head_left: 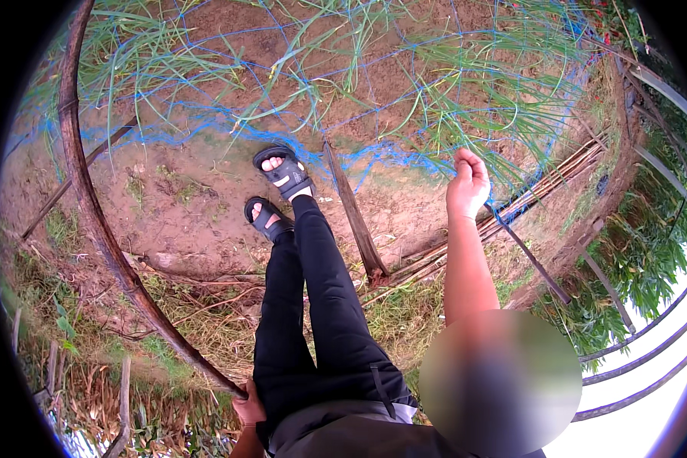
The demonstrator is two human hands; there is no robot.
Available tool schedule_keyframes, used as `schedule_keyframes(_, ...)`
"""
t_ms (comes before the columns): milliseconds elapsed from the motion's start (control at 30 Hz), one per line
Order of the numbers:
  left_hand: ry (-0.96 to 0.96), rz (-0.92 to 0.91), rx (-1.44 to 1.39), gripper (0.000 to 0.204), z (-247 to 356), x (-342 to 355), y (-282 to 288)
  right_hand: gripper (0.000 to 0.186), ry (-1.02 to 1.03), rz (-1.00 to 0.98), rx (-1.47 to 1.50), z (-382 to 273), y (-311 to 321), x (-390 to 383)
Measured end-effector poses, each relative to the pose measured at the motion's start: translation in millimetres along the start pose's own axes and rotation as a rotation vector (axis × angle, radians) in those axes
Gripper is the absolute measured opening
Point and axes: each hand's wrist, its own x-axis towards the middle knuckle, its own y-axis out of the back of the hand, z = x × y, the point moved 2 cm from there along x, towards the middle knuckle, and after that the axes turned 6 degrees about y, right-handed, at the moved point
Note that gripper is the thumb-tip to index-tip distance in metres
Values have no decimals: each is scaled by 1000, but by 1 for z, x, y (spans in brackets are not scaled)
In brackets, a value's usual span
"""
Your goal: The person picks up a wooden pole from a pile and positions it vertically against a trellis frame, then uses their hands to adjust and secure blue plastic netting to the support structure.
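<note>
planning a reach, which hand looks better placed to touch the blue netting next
Right, most likely: the right hand is out beside the blue netting and green leaves, while the left hand is farther back, gripping the wooden pole.

- Looking steeply down from the head, through the left of two side-by-side fisheyes.
- Facing over the dark shirt (359, 438) and along the black trousers (332, 282) to the sandals (290, 182), above mid-frame.
- Very close to the shirt at the lower edge, farther from the right hand (468, 187), looking out toward green leaves (504, 114) up top.
- Sweeping wide, right out to bright sky (626, 435), lower right.
</note>
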Motion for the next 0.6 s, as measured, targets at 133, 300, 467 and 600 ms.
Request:
schedule_keyframes(133, 18, -5, 47, 38, -14, 4, 4, 17, 181, -216, -237, -11, -9, -2)
schedule_keyframes(300, 7, -1, 55, 38, -18, 7, 3, 20, 480, -582, -598, -34, -29, 16)
schedule_keyframes(467, -24, -16, -17, 38, -29, 11, 5, 26, 226, -874, -744, -37, -37, 23)
schedule_keyframes(600, -7, -40, -14, 39, -8, 2, 2, 30, 160, -1060, -1061, -23, -38, 7)
